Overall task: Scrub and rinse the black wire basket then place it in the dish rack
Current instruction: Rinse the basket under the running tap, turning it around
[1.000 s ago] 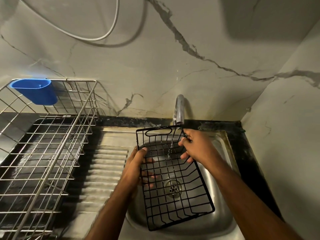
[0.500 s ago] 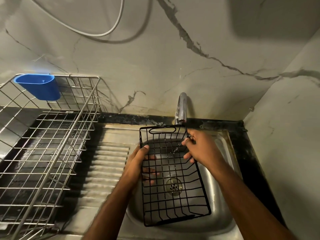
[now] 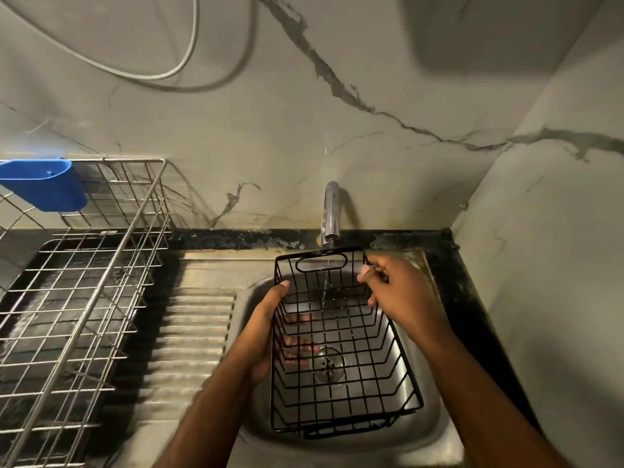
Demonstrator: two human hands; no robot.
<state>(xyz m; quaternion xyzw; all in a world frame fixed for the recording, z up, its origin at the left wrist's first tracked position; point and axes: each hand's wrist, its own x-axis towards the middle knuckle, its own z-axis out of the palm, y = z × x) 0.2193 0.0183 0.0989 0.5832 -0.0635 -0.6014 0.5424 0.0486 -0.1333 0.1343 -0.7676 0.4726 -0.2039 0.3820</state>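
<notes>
The black wire basket is held over the steel sink, its open side facing me. A thin stream of water runs from the tap through its far end, near the handle slot. My left hand grips the basket's left wall, thumb on the rim and fingers underneath, seen through the wires. My right hand pinches the right rim near the far corner. The silver wire dish rack stands to the left of the sink.
A blue plastic cup holder hangs on the rack's far rim. A ribbed steel drainboard lies between rack and sink. Marble walls close the back and right side. A white cable loops on the back wall.
The basket has tipped so its far end sits under the tap. Both hands keep their grip on the rims. The view has shifted slightly downward.
</notes>
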